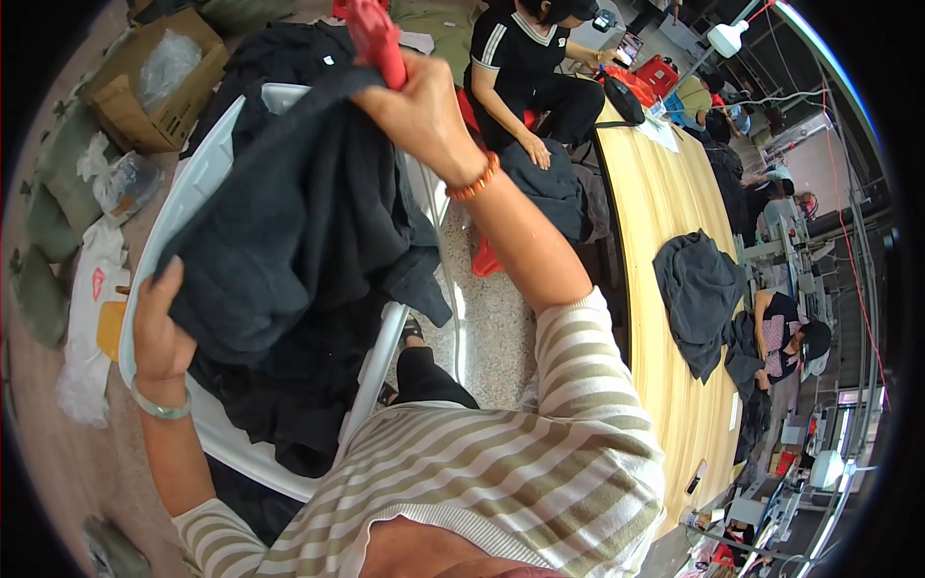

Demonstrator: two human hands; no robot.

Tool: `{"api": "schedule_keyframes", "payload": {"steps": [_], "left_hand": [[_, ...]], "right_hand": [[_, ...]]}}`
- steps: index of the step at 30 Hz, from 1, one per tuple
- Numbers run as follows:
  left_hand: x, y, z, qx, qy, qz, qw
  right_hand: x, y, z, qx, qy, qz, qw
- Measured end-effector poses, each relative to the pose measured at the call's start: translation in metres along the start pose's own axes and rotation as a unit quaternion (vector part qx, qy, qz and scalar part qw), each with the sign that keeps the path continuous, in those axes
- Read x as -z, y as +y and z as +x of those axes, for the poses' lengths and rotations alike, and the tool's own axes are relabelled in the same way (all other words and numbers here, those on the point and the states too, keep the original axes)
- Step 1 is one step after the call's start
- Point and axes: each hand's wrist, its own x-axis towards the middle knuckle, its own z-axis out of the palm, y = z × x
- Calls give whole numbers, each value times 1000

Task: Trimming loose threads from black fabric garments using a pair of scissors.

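Note:
A dark grey garment [279,222] hangs bunched between my two hands over a white plastic tub. My left hand [164,332], with a pale bangle at the wrist, grips the garment's near left side; the thumb is up and the other fingers are partly hidden. My right hand [419,116], wearing an orange bead bracelet, is raised at the garment's far end. It is closed round a red plastic tool [374,43] whose kind I cannot make out. A fold of the cloth lies against its fingers. More black garments [289,409] fill the white tub [371,371] below.
A cardboard box [154,87] and plastic bags [92,318] lie on the floor to the left. At the right runs a long wooden table [655,183] with a dark garment [701,294] on it. A seated co-worker [525,77] handles dark cloth beyond my right arm.

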Motion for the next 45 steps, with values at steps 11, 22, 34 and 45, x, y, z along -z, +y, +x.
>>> {"api": "schedule_keyframes", "payload": {"steps": [11, 22, 34, 45], "left_hand": [[72, -41, -2, -155, 108, -281, 941], [185, -281, -151, 116, 495, 261, 821], [174, -337, -61, 0, 18, 737, 676], [133, -161, -149, 296, -240, 367, 849]], "right_hand": [[-66, -15, 7, -9, -180, -13, 983], [-74, 168, -210, -181, -387, -228, 875], [-175, 186, -274, -163, -333, -369, 852], [-26, 175, -159, -165, -338, -57, 925]]}}
